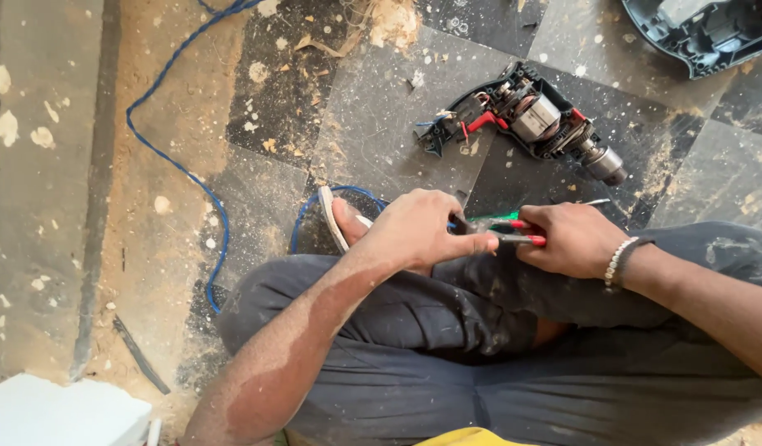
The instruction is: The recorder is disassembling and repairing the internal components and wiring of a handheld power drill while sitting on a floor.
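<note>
Red and green handles mark the small hand tool (506, 229), which sits above the person's lap, held between both hands over the dark trousers (447, 330). The right hand (572, 239) wraps the handle end, its fingers (536, 216) curled tight around the grips. The left hand (418, 231) closes on the other end, thumb stretched along the tool toward the right hand and the fingers (447, 206) folded over whatever lies at the tip; what is pinched there is too small to make out. A beaded bracelet (616, 261) and a dark band ring the right wrist.

Just beyond the hands, a bare foot in a pale sandal (332, 216) pokes out from under the left wrist, resting on the floor (373, 124), which is dark tile strewn with sawdust and wood chips. A blue cable (176, 161) loops around the foot and runs away up the left side of the floor.

Farther out, an electric drill (525, 120) lies open on the tiles, one half of its casing off: inside the remaining black shell sit the motor, red and blue wires and the gear section, with the chuck pointing to the right. A separate dark plastic shell (703, 33) lies at the top right corner, hollow side up. A white block (63, 413) sits at the bottom left.
</note>
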